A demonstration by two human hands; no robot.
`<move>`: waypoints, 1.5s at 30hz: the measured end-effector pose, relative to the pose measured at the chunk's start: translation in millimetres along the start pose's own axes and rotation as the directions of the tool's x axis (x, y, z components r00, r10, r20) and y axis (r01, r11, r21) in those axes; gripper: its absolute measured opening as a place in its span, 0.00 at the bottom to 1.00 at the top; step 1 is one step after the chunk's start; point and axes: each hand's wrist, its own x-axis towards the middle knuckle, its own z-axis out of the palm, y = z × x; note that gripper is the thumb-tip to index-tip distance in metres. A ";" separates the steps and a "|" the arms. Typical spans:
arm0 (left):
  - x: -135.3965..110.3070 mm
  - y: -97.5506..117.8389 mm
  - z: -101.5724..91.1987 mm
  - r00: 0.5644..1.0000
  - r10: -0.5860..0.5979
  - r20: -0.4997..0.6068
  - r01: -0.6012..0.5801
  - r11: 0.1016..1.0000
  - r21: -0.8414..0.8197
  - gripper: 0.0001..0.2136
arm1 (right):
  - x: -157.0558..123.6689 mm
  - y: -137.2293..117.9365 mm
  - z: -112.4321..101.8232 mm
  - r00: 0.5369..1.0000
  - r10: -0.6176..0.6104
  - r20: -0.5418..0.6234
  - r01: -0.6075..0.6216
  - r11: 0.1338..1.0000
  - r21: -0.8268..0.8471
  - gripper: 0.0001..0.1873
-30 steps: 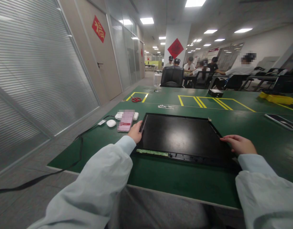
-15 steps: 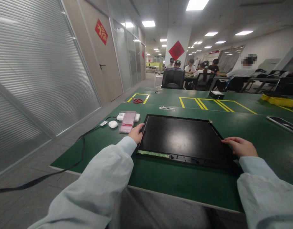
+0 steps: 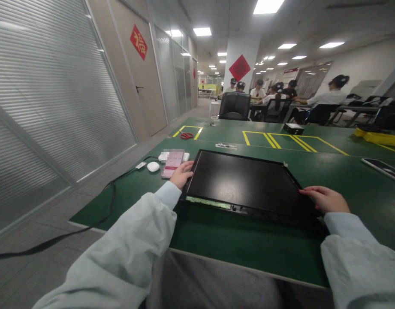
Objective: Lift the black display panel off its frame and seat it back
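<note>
A black flat display panel lies in front of me, its left side tipped up a little from the green table. A green strip runs along part of its near edge. My left hand grips the panel's left edge, thumb and fingers at the rim. At the opposite edge, my right hand pinches the frame between closed fingers; its lower fingers are partly hidden. Just beyond my left hand lies a pink-screened phone, beside a small white rounded case.
Red-handled scissors and a small clear bag lie farther back. A black box stands near yellow tape outlines. To the right are another phone and a yellow object. A black strap hangs over the left edge. Several people sit beyond.
The panel's left side has risen slightly and its reflection has shifted left. My left hand has moved a little left and up with its fingers extended more. My right hand keeps its hold.
</note>
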 end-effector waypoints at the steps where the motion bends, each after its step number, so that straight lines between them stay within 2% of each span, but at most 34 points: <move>1: -0.4 0.2 1.1 1.000 -0.023 -0.020 0.023 1.000 -0.020 0.27 | -0.4 0.0 0.0 1.000 -0.004 0.002 0.004 1.000 0.001 0.11; 4: -2.7 2.4 5.0 0.994 -0.097 -0.056 0.094 0.994 -0.054 0.29 | 1.2 2.5 0.4 1.000 0.002 0.014 -0.002 1.000 -0.003 0.11; 9: -7.8 8.7 10.8 0.973 -0.213 -0.085 0.208 0.976 -0.068 0.36 | 15.8 16.4 1.3 0.999 0.001 0.037 0.000 0.999 -0.039 0.15; 15: -10.1 11.9 11.8 0.968 -0.247 -0.041 0.240 0.961 -0.134 0.43 | 30.2 26.0 0.0 0.998 0.001 0.066 0.001 0.999 -0.043 0.18; 19: -11.0 13.3 12.9 0.964 -0.263 -0.035 0.255 0.955 -0.153 0.39 | 25.2 22.5 -0.6 0.997 0.022 0.075 -0.019 0.999 -0.034 0.17; 23: -10.4 11.9 14.5 0.974 -0.223 -0.022 0.218 0.965 -0.148 0.27 | 13.7 20.9 1.3 0.998 -0.048 0.042 0.048 0.999 -0.004 0.17; 25: -8.9 9.1 14.0 0.985 -0.172 -0.028 0.167 0.979 -0.112 0.20 | 9.7 20.6 2.4 0.998 -0.064 0.024 0.064 0.998 -0.001 0.16; 27: -7.1 5.6 12.9 0.993 -0.116 -0.032 0.114 0.992 -0.060 0.17 | 8.8 20.0 2.7 0.998 -0.061 0.008 0.061 0.998 -0.008 0.16; 31: -4.3 -0.4 12.4 0.998 -0.067 0.014 0.067 0.998 0.004 0.21 | 15.4 17.8 0.1 0.998 -0.044 0.049 0.044 0.999 -0.002 0.14; 35: -4.9 -2.6 14.8 0.992 -0.123 -0.001 0.123 0.992 0.007 0.20 | 21.6 16.9 -1.7 0.997 -0.008 0.071 0.008 1.000 0.003 0.14; 37: -6.8 -1.8 15.0 0.995 -0.101 -0.001 0.101 0.994 0.043 0.21 | 20.0 17.1 -1.1 0.997 -0.002 0.077 0.003 1.000 -0.009 0.14; 41: -12.4 3.8 11.6 0.993 0.025 0.111 -0.045 0.983 0.176 0.24 | 11.2 17.9 0.2 0.998 -0.038 0.056 0.040 0.999 -0.032 0.14; 45: -16.1 10.7 7.9 0.983 -0.007 0.184 -0.039 0.969 0.245 0.30 | 9.8 16.7 -0.6 0.995 -0.086 0.045 0.087 0.996 -0.029 0.14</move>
